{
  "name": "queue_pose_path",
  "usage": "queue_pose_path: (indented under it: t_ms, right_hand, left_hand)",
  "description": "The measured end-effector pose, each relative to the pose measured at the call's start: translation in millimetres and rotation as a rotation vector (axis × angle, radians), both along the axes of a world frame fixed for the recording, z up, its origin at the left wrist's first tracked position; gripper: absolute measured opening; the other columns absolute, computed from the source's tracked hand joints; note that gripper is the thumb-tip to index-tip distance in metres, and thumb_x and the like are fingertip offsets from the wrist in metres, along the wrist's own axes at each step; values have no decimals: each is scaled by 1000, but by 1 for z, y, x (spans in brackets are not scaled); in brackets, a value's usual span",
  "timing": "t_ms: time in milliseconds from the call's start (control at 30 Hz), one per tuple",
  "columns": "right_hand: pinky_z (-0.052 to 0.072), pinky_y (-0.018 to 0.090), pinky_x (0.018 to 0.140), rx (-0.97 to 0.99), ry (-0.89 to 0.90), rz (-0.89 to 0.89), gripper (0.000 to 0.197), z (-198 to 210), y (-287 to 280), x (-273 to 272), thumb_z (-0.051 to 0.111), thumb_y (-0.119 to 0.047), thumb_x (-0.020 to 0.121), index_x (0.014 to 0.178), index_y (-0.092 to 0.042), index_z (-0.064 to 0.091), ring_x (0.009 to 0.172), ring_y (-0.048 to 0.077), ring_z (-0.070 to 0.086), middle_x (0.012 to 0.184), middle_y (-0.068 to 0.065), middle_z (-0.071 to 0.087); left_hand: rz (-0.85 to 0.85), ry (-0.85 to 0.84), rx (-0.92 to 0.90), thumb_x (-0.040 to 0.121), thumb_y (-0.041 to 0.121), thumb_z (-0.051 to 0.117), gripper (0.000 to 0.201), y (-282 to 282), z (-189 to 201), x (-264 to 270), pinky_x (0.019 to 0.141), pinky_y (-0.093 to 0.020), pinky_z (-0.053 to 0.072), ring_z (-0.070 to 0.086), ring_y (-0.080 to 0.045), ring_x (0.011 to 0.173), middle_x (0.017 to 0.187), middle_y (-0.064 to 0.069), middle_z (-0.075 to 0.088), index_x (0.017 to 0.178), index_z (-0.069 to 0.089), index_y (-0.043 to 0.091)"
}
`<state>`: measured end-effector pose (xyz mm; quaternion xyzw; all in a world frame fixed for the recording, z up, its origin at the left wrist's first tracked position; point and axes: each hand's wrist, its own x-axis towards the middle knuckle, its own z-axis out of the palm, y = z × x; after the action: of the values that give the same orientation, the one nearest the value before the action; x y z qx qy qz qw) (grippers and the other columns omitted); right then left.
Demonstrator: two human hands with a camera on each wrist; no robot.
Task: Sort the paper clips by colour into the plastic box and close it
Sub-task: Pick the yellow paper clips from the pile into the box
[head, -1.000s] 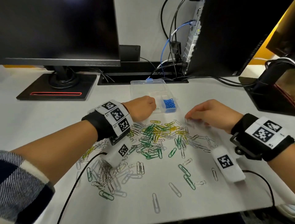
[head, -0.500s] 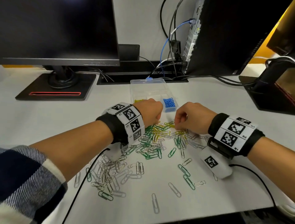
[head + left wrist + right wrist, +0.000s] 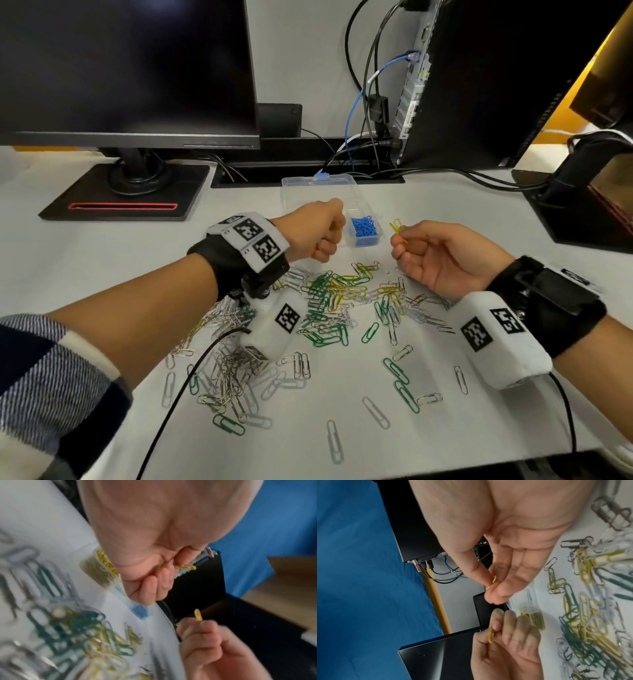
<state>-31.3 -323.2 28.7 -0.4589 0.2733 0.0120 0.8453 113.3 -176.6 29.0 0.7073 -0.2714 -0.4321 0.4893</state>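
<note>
Yellow wire shows in both hands. From the head view, the right hand [image 3: 442,255] is lifted above the white desk [image 3: 85,260], palm turned up, its thumb and forefinger pinched on yellow paper clips [image 3: 397,226] that stick up past the fingertips, just right of the plastic box [image 3: 291,192]. The left hand [image 3: 313,234] is curled into a loose fist over the box's near left part; a sliver of yellow shows at its fingertips. The box's near right compartment holds blue clips [image 3: 364,228]. Nearer the person lies a mixed heap of loose clips [image 3: 335,298], green, yellow, white and silver, spreading toward the desk's front edge. A dark monitor [image 3: 126,68] stands at the back left, a black computer case [image 3: 496,78] with cables at the back right.

The left wrist view, blurred, shows the left hand [image 3: 154,540] with its fingers folded in and clamped on a yellow clip [image 3: 186,566] that juts out beyond them. Behind the palm a box compartment holds yellow clips [image 3: 104,562]. Lower down, the right hand [image 3: 205,642] holds its clips [image 3: 198,615] upright between curled fingers.

The right wrist view shows the right hand [image 3: 496,547] with thumb and forefinger closed together on the yellow clips [image 3: 494,580], the other fingers fairly straight. Below it the left hand [image 3: 505,642] pinches its clip [image 3: 491,637] between thumb and curled fingers. The yellow compartment [image 3: 534,619] and the heap [image 3: 590,608] lie to the right on the desk.
</note>
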Motion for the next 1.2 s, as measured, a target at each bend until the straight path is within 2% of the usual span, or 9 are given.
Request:
queue_pose_path:
  t_ms: [200, 300, 400, 567, 700, 800, 867, 967, 1200]
  right_hand:
    - [54, 20, 55, 64, -81, 22, 38, -6, 0, -1, 63, -3, 66, 103, -6, 62, 60, 15, 63, 71, 5, 65]
    - [54, 23, 56, 104, -104, 46, 35, -7, 0, 0, 71, 1, 55, 90, -6, 67, 62, 16, 61, 74, 5, 63]
    - [48, 21, 51, 145, -69, 44, 15, -6, 0, 3, 48, -4, 73, 83, -9, 58, 59, 15, 52, 73, 4, 54]
    - [24, 21, 45, -25, 31, 121, 24, -7, -3, 12, 39, -24, 89, 67, -16, 43, 51, 12, 27, 61, -2, 31]
    - [25, 21, 45, -961, 218, 277, 31, -10, 3, 24, 55, -29, 96, 71, -11, 55, 49, 12, 33, 58, -5, 40]
    - [32, 22, 56, -1531, 292, 445, 21, -13, 8, 33, 70, -39, 85, 87, -17, 68, 66, 6, 45, 82, -7, 52]
    - [33, 22, 57, -1602, 318, 533, 24, -15, 14, 37, 73, -42, 81, 89, -20, 68, 68, 5, 45, 82, -10, 47]
    - [36, 18, 56, -1663, 337, 570, 24, -16, 19, 43, 72, -38, 83, 91, -16, 71, 79, 11, 52, 84, -7, 54]
    - [38, 17, 55, -1599, 341, 602, 14, -19, 11, 49, 73, -26, 84, 88, -13, 76, 75, 12, 55, 80, -4, 64]
  left_hand:
    - [61, 460, -267, 84, 12, 24, 22, 4, 2, 2, 51, -24, 48, 51, -21, 51, 62, -9, 44, 65, 36, 14]
    - [105, 543, -311, 84, 10, 23, 23, 5, 1, 1, 52, -25, 52, 57, -22, 53, 61, -11, 53, 68, 40, 11]
    - [139, 583, -331, 84, 6, 25, 22, 6, 0, 1, 51, -26, 53, 58, -21, 52, 64, -12, 55, 75, 45, 8]
    - [154, 596, -297, 77, 11, 35, 12, 10, 1, 4, 47, -22, 42, 46, -16, 51, 65, -6, 47, 73, 46, 9]
    - [128, 321, -101, 102, 31, 30, 38, 6, -6, 5, 40, -19, 24, 28, -10, 43, 53, 3, 32, 69, 40, 16]
    - [122, 121, -36, 105, 24, 28, 33, 5, -9, 1, 41, -19, 36, 40, -12, 41, 53, 0, 43, 84, 49, 9]
    - [111, 77, -49, 105, 15, 29, 28, 6, -9, 0, 46, -21, 43, 48, -14, 45, 58, -4, 48, 90, 51, 7]
    - [72, 0, -55, 103, 7, 27, 29, 6, -8, 1, 41, -18, 30, 34, -11, 43, 56, -1, 38, 90, 53, 6]
    - [-201, -950, 353, 88, 34, 64, 13, 0, -14, -3, 65, -25, 41, 55, -15, 77, 80, 5, 58, 89, 65, 21]
